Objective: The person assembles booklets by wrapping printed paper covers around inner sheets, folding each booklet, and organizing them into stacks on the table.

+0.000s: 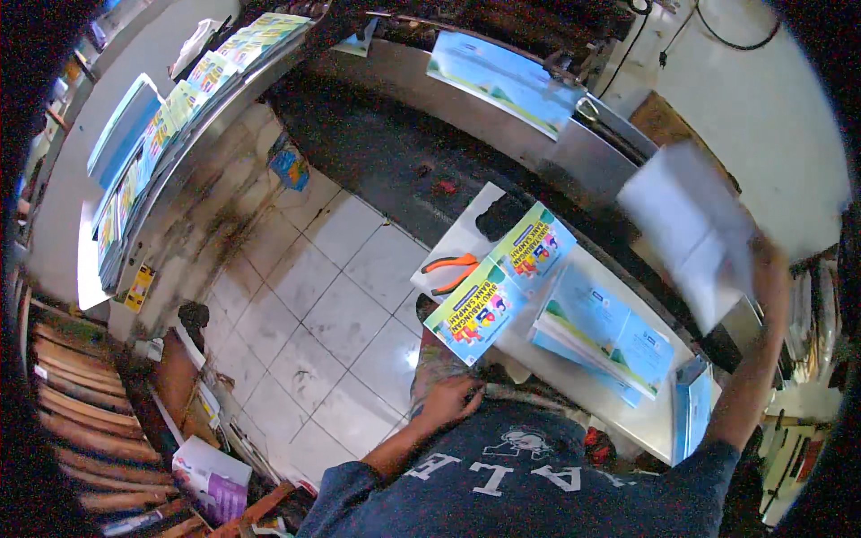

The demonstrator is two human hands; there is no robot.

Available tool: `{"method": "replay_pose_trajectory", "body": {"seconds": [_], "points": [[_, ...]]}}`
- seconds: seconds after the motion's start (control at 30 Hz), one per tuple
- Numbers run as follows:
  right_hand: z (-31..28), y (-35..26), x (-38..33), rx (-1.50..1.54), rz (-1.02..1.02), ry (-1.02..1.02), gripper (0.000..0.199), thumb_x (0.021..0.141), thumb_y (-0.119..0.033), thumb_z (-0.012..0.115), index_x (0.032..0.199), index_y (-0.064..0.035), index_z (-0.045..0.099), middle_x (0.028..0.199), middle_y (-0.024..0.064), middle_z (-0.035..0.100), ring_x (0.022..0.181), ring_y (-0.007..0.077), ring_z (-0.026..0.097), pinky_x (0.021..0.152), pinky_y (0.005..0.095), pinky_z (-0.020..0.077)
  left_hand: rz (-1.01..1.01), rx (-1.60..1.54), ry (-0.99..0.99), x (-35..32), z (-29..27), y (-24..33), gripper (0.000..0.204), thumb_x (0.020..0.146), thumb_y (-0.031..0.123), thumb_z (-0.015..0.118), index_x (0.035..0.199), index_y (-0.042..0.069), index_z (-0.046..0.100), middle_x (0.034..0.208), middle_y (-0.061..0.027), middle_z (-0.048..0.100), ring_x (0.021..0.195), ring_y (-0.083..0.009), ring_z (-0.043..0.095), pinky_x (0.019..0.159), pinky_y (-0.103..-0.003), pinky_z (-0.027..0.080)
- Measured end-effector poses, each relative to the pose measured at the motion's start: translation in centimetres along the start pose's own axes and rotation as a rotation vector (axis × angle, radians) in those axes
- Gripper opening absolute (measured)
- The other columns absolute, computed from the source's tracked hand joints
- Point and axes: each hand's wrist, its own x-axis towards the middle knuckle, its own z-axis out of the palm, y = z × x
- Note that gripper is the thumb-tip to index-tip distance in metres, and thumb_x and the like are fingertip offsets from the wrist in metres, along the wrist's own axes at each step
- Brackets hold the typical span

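Note:
My right hand (765, 255), raised at the right, grips a white paper sheet or folded stack (691, 229); motion blurs both. My left hand (446, 403) rests on my thigh with its fingers loosely laid and nothing visible in it. Beyond the left hand, a printed yellow-green and blue cover sheet (502, 282) lies across the near-left end of a white bench (529, 345). Orange-handled pliers (451, 267) sit beside that sheet. Light blue printed covers (605, 327) are piled on the bench, and another blue stack (692, 408) stands by its right end.
A machine with a metal edge runs across the back, bearing a blue printed sheet (507, 81). On the left, a curved shelf (193, 134) carries rows of printed covers. A white and purple box (211, 480) stands low left near wooden slats (90, 403). Tiled floor (314, 314) lies between.

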Motion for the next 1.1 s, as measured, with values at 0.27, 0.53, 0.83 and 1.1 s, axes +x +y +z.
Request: {"method": "replay_pose_trajectory", "body": {"seconds": [0.27, 0.53, 0.83, 1.1], "points": [[2.7, -10.0, 12.6, 0.090, -0.135, 0.570, 0.038, 0.093, -0.017, 0.046, 0.131, -0.0143, 0.053, 0.122, 0.0145, 0.060, 0.109, 0.0356, 0.058, 0.092, 0.0410, 0.0472, 0.018, 0.012, 0.072, -0.2, -0.2, -0.1, 0.018, 0.083, 0.018, 0.061, 0.095, 0.004, 0.066, 0.081, -0.0143, 0.062, 0.075, -0.0319, 0.062, 0.068, -0.041, 0.051], [0.0, -6.3, 17.7, -0.021, 0.406, 0.468, 0.039, 0.092, -0.023, 0.044, 0.130, -0.0238, 0.053, 0.120, 0.0165, 0.060, 0.102, 0.0390, 0.060, 0.082, 0.0460, 0.0494, -0.029, 0.017, 0.075, -0.2, -0.7, 0.5, 0.018, 0.084, 0.021, 0.062, 0.091, 0.004, 0.064, 0.078, -0.0164, 0.061, 0.071, -0.0341, 0.061, 0.065, -0.044, 0.050], [12.2, -10.7, -0.2, -0.284, -0.561, 0.102, 0.049, 0.080, -0.005, 0.059, 0.128, -0.0078, 0.052, 0.136, 0.0163, 0.047, 0.126, 0.0334, 0.044, 0.105, 0.0437, 0.0370, -0.056, 0.043, 0.015, 0.6, -0.9, 0.9, 0.018, 0.085, 0.022, 0.061, 0.085, 0.005, 0.062, 0.074, -0.0174, 0.059, 0.070, -0.0356, 0.060, 0.064, -0.044, 0.049], [9.7, -14.3, -15.5, 0.070, -0.411, -0.532, 0.066, 0.078, -0.031, 0.071, 0.132, -0.0018, 0.047, 0.141, 0.0242, 0.039, 0.133, 0.0365, 0.036, 0.108, 0.0413, 0.0330, 0.025, 0.051, 0.087, 0.7, -1.5, 1.7, 0.018, 0.084, 0.022, 0.062, 0.094, 0.007, 0.065, 0.077, -0.0161, 0.062, 0.072, -0.0329, 0.062, 0.063, -0.042, 0.050]]}}
